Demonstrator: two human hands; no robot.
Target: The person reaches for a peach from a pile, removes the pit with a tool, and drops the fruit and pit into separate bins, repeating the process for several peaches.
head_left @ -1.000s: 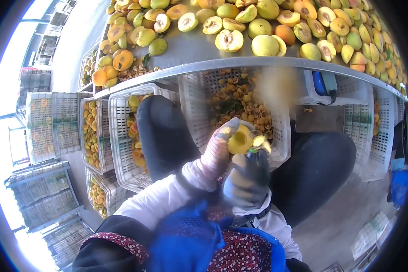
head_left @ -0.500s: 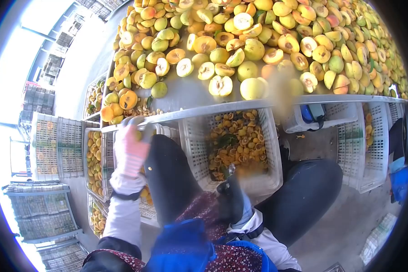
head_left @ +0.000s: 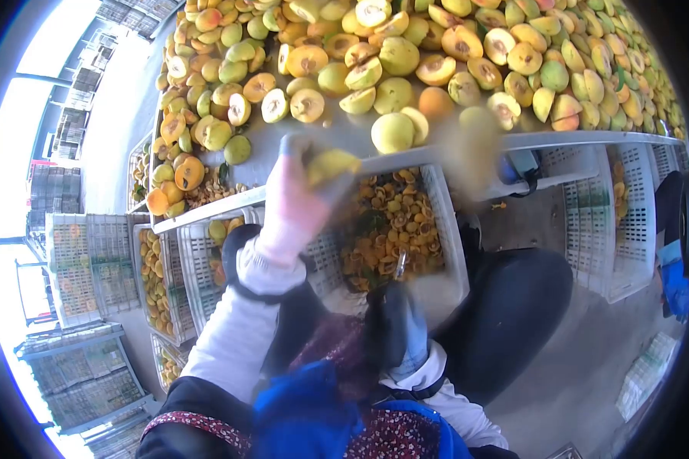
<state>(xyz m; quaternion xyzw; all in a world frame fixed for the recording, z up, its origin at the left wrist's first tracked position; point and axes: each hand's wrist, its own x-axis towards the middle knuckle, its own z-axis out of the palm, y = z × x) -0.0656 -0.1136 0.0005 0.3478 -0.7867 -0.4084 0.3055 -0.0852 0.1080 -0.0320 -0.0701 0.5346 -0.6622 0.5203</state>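
1. Head view, left hand (head_left: 295, 183): over the table's near edge, left of the edge's middle. Fingers and thumb closed on one yellow fruit piece (head_left: 333, 167), narrow grip; motion blur, cut face can't be made out.
2. Head view, right hand (head_left: 394, 329): gloved, low near the lap, well apart from the left. Curled round a small tool (head_left: 400, 265), shiny tip pointing toward the table; exact finger placement too blurred to tell.
3. Head view, table (head_left: 528, 141): halved fruit (head_left: 308, 60) heaped from far edge toward near edge, running out to the right end. Bare metal strip along the middle of the near edge. Whole-looking green-yellow fruit (head_left: 393, 134) just inside that edge.
4. Head view, below the near edge: white crate (head_left: 453, 237) with small fruit scraps (head_left: 406, 222), between the knees. Another crate (head_left: 194, 264) under the near-left corner, fruit inside.
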